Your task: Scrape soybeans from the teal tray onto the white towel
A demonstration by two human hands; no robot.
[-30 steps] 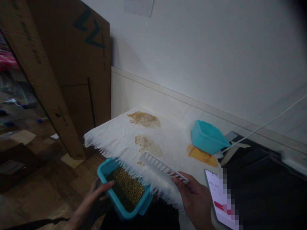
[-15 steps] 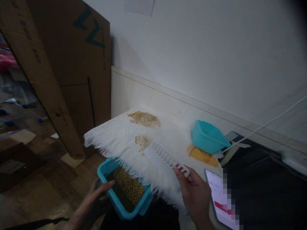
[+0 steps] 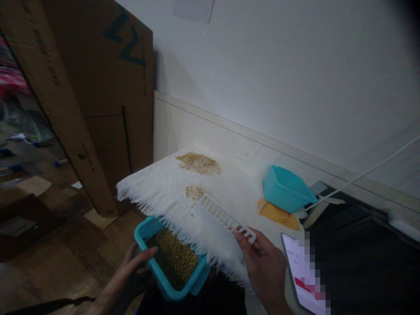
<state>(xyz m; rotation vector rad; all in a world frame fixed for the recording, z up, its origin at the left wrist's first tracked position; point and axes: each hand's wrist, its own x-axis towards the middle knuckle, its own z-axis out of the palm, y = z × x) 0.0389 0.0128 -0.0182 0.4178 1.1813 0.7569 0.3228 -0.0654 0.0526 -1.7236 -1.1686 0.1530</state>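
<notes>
My left hand (image 3: 138,262) grips the left rim of a turquoise plastic basket (image 3: 173,294), thumb over the edge. Yellow soybeans (image 3: 183,258) and some darker, greenish grains (image 3: 164,262) lie inside it, just below the table edge. In my right hand (image 3: 262,262) is a white slotted plastic strip (image 3: 223,221), held by its near right end, low over the cloth. Beside the strip's far end is a small patch of soybeans (image 3: 194,191). A larger spread of soybeans (image 3: 198,162) lies farther back on the white fringed cloth (image 3: 157,179).
A second turquoise basket (image 3: 285,188) stands at the right rear, by a yellow-orange flat item (image 3: 278,214). A phone (image 3: 300,271) lies at the right edge near a black surface (image 3: 354,262). A tall cardboard box (image 3: 108,87) stands left; a white cable (image 3: 367,168) crosses the right side.
My right hand has moved the white strip slightly left, closer to the small patch of soybeans. My left hand keeps its hold on the basket.
</notes>
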